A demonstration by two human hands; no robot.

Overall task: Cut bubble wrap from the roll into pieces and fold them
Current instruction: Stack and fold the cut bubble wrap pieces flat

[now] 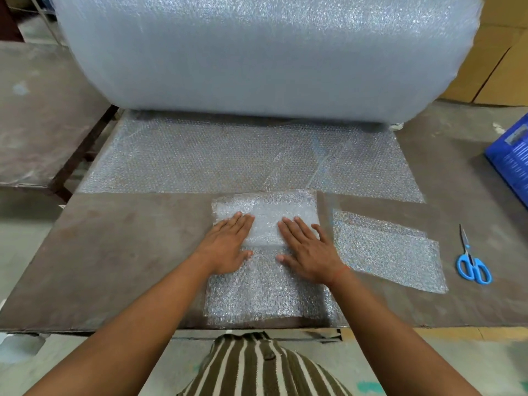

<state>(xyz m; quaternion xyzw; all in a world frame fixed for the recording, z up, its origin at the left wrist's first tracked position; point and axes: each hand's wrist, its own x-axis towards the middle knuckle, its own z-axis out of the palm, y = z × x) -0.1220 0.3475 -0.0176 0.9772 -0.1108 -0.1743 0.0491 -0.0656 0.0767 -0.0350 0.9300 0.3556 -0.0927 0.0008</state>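
Observation:
A huge bubble wrap roll (268,52) lies across the back of the table, its loose end (243,158) spread flat towards me. In front of me a cut piece of bubble wrap (264,292) lies on the table with its far part folded over into a thicker white layer (265,215). My left hand (228,244) and my right hand (307,250) press flat on that fold, fingers straight, side by side. Another cut piece (388,252) lies flat to the right. Blue-handled scissors (471,261) rest beyond it, blades shut.
The worn brown table (120,258) ends just in front of my striped shirt. A blue plastic crate (511,161) stands at the right edge. Cardboard boxes (497,58) stand behind the roll on the right, and a second table (37,110) on the left.

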